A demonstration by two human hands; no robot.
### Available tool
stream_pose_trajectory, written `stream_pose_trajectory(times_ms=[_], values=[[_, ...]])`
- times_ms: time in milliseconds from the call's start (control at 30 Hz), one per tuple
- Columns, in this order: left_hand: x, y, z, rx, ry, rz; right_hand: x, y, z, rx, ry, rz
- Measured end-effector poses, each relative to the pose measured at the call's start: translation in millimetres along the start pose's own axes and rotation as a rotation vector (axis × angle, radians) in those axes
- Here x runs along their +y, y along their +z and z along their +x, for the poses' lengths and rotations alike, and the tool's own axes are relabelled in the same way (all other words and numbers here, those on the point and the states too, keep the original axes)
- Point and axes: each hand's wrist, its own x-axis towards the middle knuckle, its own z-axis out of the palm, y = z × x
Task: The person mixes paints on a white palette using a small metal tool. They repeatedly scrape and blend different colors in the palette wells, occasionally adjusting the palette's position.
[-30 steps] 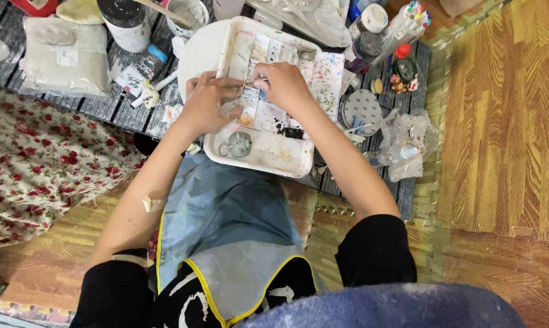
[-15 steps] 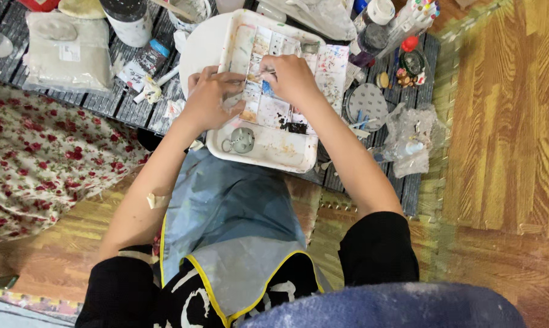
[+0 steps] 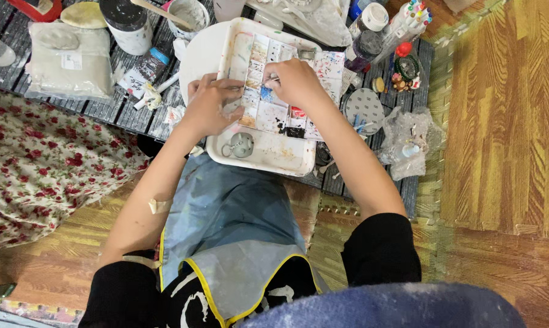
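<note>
The right hand [image 3: 295,82] pinches a thin brush, tip in a blue well of the paint palette [image 3: 274,97]; half a second ago it sat slightly higher, so it looks to be loading colour. The left hand [image 3: 210,106], fingers curled, steadies the palette's left edge on the white tray [image 3: 268,161], beside a paint-crusted cup [image 3: 188,13]
</note>
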Motion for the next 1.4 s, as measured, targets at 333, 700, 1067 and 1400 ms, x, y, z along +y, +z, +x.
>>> stream_pose_trajectory(times_ms=[333, 700, 1067, 1400], values=[[-3, 1, 1, 0.000, 0.013, 0.002, -7, 12, 9, 0.065, -0.043, 0.096], [-3, 5, 3, 0.022, 0.001, 0.007, -9, -4, 6, -0.001, -0.004, 0.029], [1, 8, 1, 0.015, 0.011, 0.059, -8, 11, 12, 0.014, -0.026, 0.100], [2, 7, 1, 0.006, 0.034, 0.024, 0, 10, -8, 0.073, -0.056, 0.087]])
